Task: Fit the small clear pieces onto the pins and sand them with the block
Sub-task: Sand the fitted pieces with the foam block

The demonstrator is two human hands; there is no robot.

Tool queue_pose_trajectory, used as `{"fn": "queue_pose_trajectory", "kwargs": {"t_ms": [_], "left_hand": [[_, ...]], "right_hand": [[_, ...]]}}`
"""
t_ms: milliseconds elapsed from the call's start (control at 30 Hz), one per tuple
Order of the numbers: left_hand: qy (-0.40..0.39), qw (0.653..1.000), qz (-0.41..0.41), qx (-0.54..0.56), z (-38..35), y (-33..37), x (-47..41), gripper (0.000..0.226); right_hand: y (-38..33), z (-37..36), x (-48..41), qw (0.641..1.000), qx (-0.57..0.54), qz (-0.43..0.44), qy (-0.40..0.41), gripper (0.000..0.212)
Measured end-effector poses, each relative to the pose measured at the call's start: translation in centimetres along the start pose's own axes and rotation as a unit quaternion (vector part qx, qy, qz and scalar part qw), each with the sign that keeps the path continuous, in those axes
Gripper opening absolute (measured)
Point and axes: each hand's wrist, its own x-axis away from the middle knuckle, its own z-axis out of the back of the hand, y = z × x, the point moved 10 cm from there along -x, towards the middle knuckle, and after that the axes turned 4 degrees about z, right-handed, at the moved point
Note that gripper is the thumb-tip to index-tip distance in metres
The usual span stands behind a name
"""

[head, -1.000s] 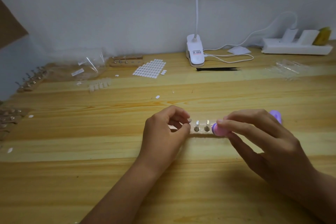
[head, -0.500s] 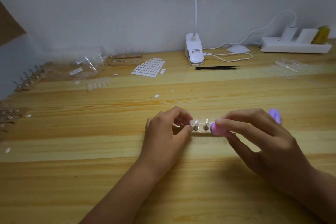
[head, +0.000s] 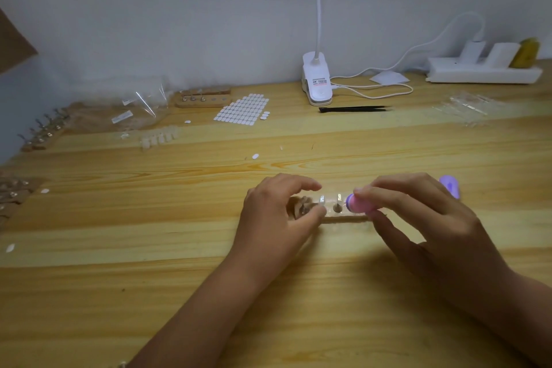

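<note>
Hands meet near the middle of the wooden bench [head: 119, 278], over a short wooden pin strip [head: 343, 219] that lies flat, running from nine to three o'clock. We see the left hand [head: 277, 218] curled round the strip's nine o'clock end, with the thumb against its near edge and the fingers arched over the top. The right hand [head: 418, 218] pinches a pink sanding block [head: 360, 205] between thumb and forefinger, and the block's rounded end sits over the strip's three o'clock end. Between the two hands, small clear pieces [head: 322, 199] stand on the pins [head: 338, 207]. Blur keeps us from counting them or from telling whether the block touches one. A purple tip [head: 449, 185] shows past the right knuckles, at two o'clock of the strip, and we cannot tell whether it belongs to the block.

At twelve o'clock, by the wall, stands a white clip lamp [head: 316, 84], with black tweezers [head: 355, 109] lying just in front of it. Toward eleven o'clock lie a sheet of white oval pads [head: 242, 110], a second pin strip [head: 203, 98] and clear bags [head: 140, 110]. A row of spare pieces [head: 158, 137] lies nearer to us. At one o'clock a white power strip [head: 484, 72] lies against the wall.
</note>
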Motion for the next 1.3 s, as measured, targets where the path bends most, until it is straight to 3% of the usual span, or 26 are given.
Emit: {"fn": "queue_pose_trajectory", "kwargs": {"t_ms": [133,333,467,533,633,767,967,1300], "left_hand": [[-0.002,1.0,-0.025,-0.012,-0.4,0.3,-0.1,0.009],[0.064,0.976,-0.139,-0.156,-0.1,3.0,0.7,0.004],[0.14,0.966,-0.202,-0.081,1.6,4.9,2.3,0.004],[0.151,0.971,-0.184,0.005,2.5,4.9,2.7,0.011],[0.117,0.976,-0.14,0.122,2.6,4.4,2.9,0.023],[0.056,0.975,-0.11,0.183,1.6,4.4,2.9,0.025],[-0.006,0.976,-0.102,0.191,0.3,4.6,2.9,0.03],[-0.026,0.972,-0.101,0.212,0.2,4.8,3.1,0.044]], "right_hand": [[1.2,-0.6,0.1,0.998,-0.004,-0.051,-0.019,0.02],[0.7,-1.0,0.1,0.998,-0.023,-0.036,-0.038,0.024],[0.8,-0.8,-0.1,0.998,-0.022,-0.046,-0.029,0.026],[0.7,0.0,-0.3,0.999,-0.021,-0.046,0.001,0.023],[0.0,1.6,-0.5,0.996,-0.058,-0.03,0.059,0.022],[-1.0,2.2,-0.4,0.991,-0.103,-0.013,0.084,0.028],[-0.8,1.7,-0.5,0.991,-0.117,-0.014,0.069,0.028],[-0.7,2.0,-0.7,0.99,-0.116,-0.041,0.075,0.026]]}}
